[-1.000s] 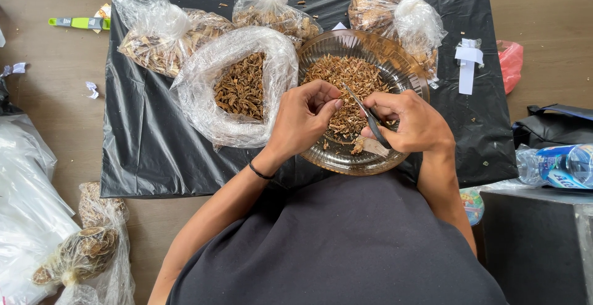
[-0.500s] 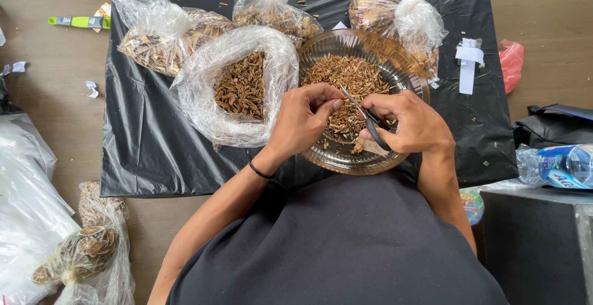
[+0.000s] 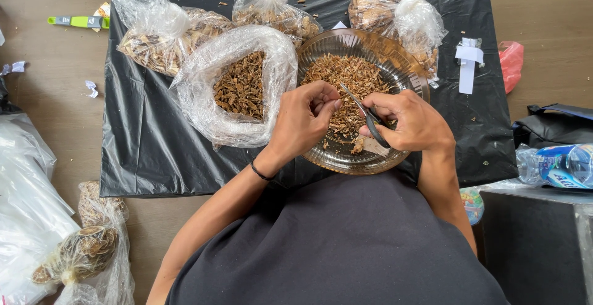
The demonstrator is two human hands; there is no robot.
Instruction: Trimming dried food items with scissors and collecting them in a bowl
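My right hand [image 3: 411, 119] grips small scissors [image 3: 365, 113], blades pointing up-left over a clear glass bowl [image 3: 401, 58] filled with brown dried plant pieces [image 3: 346, 73]. My left hand [image 3: 302, 119], fingers curled, pinches a small dried piece right by the scissor tips above the bowl. An open clear plastic bag [image 3: 204, 95] of dark dried pods [image 3: 241, 85] lies just left of the bowl.
Everything sits on a black plastic sheet [image 3: 142, 144] on a wooden floor. Three knotted bags of dried material [image 3: 160, 39] line the far edge. A green tool [image 3: 77, 21] lies far left, more bags [image 3: 80, 255] near left, a water bottle [image 3: 556, 164] right.
Both hands stay over the bowl; the scissors and left fingers shift only slightly.
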